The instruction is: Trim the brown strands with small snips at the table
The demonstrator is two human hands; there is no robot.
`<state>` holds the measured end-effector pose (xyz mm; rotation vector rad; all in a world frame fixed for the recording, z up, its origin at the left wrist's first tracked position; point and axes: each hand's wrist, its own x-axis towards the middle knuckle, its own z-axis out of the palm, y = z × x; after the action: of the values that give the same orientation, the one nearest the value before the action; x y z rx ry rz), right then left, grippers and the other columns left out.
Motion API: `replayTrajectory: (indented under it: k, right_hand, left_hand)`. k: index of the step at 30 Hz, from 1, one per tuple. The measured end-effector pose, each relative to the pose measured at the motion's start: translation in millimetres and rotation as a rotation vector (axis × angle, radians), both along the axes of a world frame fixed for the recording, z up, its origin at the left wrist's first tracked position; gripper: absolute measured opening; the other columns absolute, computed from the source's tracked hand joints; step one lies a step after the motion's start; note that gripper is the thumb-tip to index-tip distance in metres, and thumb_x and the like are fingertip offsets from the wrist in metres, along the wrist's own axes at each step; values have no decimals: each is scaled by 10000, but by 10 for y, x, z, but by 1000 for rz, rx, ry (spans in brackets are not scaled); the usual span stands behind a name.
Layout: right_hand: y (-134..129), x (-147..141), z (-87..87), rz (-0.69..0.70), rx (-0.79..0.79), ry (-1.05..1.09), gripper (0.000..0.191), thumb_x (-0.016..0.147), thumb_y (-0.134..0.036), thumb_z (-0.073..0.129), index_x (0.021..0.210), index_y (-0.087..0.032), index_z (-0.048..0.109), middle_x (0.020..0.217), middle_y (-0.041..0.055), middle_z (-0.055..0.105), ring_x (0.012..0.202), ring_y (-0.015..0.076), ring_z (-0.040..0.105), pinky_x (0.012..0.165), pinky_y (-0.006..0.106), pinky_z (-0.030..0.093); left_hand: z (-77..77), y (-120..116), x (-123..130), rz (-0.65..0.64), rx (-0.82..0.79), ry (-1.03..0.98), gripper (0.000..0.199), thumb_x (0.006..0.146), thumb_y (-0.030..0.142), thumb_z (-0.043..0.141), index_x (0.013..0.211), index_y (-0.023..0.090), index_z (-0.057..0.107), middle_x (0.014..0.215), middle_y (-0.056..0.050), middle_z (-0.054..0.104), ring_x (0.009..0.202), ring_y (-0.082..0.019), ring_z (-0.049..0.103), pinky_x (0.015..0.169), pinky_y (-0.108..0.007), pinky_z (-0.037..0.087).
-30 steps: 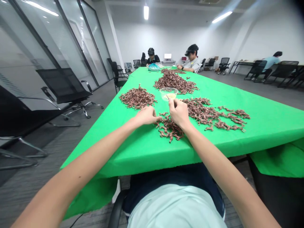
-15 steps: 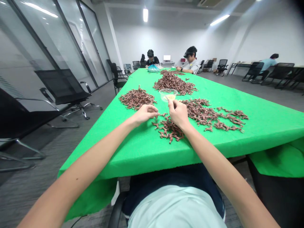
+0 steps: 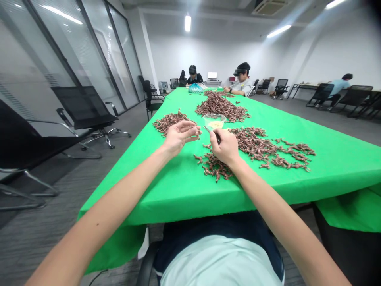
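Observation:
My left hand (image 3: 178, 138) is raised over the green cloth, thumb and fingers pinched on a small brown figure-like piece (image 3: 199, 138) that is mostly covered by the fingertips. My right hand (image 3: 224, 146) is closed around a thin tool with a metal tip (image 3: 206, 128) and dark handle; its exact kind is too small to tell. The tip points toward my left fingertips, a little apart from them. Under and beside my right hand lies a loose pile of similar brown pieces (image 3: 216, 169). Just beyond both hands stands a clear plastic bowl (image 3: 214, 118) with pale yellow bits inside.
More brown pieces lie in heaps at the left (image 3: 168, 122), the right (image 3: 257, 145) and farther back (image 3: 222, 107). A blue plastic bag (image 3: 195, 88) sits at the far end of the green-covered table (image 3: 166, 198). Two people sit there. Chairs (image 3: 83, 107) stand on the left.
My left hand has lifted from the near pile, bringing a brown piece up in its fingers. My right hand with the tool has turned its tip toward the left. The view has shifted slightly.

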<state>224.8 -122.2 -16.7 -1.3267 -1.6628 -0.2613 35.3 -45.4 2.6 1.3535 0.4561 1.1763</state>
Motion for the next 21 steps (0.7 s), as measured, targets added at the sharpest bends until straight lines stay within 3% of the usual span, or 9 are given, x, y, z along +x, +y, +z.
replayTrajectory:
  k: [9, 21]
  right_hand:
    - [-44, -60, -15, -4, -16, -110, 414, 1026, -508, 368, 927, -201, 627, 842, 77, 688, 764, 191, 593, 700, 295, 373]
    - [-16, -66, -41, -23, -34, -130, 449, 1030, -519, 361, 892, -194, 637, 795, 78, 687, 717, 186, 585, 657, 294, 331]
  left_hand:
    - [1, -47, 49, 77, -14, -8, 542, 522, 434, 985, 897, 148, 717, 858, -48, 784, 714, -146, 738, 730, -282, 614]
    - [-13, -94, 79, 43, -53, -43, 503, 514, 416, 991, 835, 144, 716, 737, -10, 754, 641, -122, 704, 686, -267, 603]
